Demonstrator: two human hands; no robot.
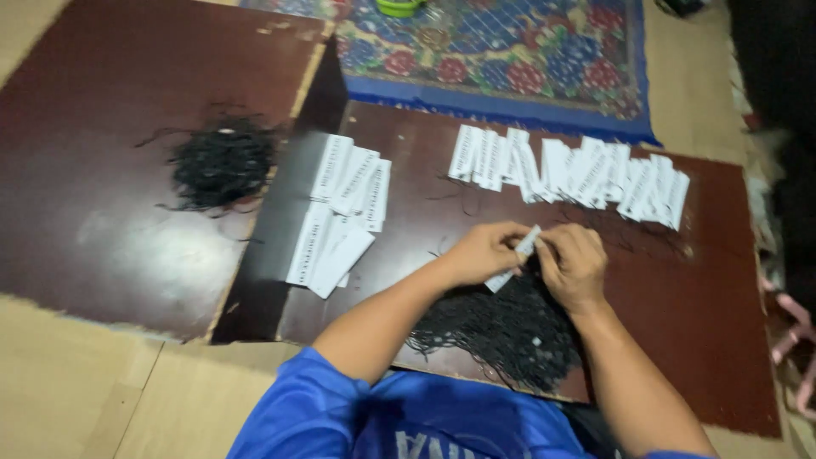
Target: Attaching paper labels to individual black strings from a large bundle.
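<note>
1. Nearest us, a black string pile point(510, 331) lies on the dark table point(697, 340)
2. Above it, our left hand point(484, 252) and right hand point(575, 265) meet, fingers pinched on one white tag point(516, 257)
3. Farther off lie a tag stack point(340, 212), a tag row point(578, 174) and another string heap point(223, 163)

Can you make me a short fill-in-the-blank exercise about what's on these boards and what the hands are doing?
1. Both hands, left hand and right hand, together hold one white paper ____.
2. The pile of strings below the hands is ____ in colour.
3. A second string pile lies on the ____ board.
4. The long row of white tags lies nearest the blue floral ____.

Missing words: tag; black; left; rug
</note>
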